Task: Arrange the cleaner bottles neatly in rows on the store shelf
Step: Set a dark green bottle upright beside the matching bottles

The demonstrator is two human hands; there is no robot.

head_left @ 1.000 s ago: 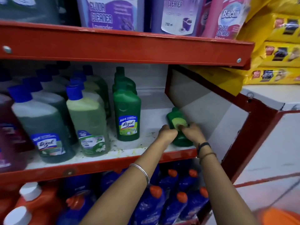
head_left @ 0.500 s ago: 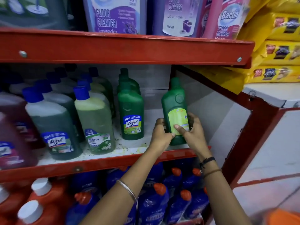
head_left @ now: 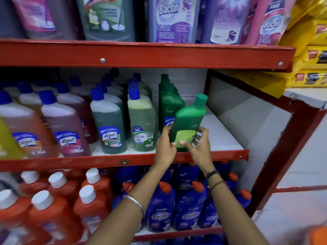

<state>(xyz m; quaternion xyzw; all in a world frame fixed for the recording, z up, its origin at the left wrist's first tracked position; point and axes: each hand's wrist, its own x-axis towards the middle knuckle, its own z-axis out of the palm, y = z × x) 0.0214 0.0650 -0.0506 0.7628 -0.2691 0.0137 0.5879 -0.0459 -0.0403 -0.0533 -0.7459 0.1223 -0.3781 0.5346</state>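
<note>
Both my hands are on the green bottle [head_left: 188, 121], just right of frame centre. Left hand [head_left: 165, 147] pinches its lower left edge, right hand [head_left: 200, 145] wraps the lower right; fingers of both clamped on the base around the lime label [head_left: 185, 138]. Bottle is tilted, cap [head_left: 201, 99] leaning to the upper right, base at or just above the middle shelf's [head_left: 226, 137] front edge; I can't tell if it's touching.

Placement target, as I read it: front of the dark green row [head_left: 169, 103] directly behind it, or start a new row in the bare shelf area to the right of frame.

To do it well:
- Stand it upright first, cap straight up, before letting go.
- Square the label to the front, matching the light green bottle [head_left: 142, 121] and the grey-green bottle [head_left: 108, 124] to the left.
- Line its face up with those front bottles, not hanging over the red lip [head_left: 221, 154].
- Keep the gap to the neighbour the same as the other rows.
- Slide it, don't drop it; the neighbours could topple if knocked.
</note>
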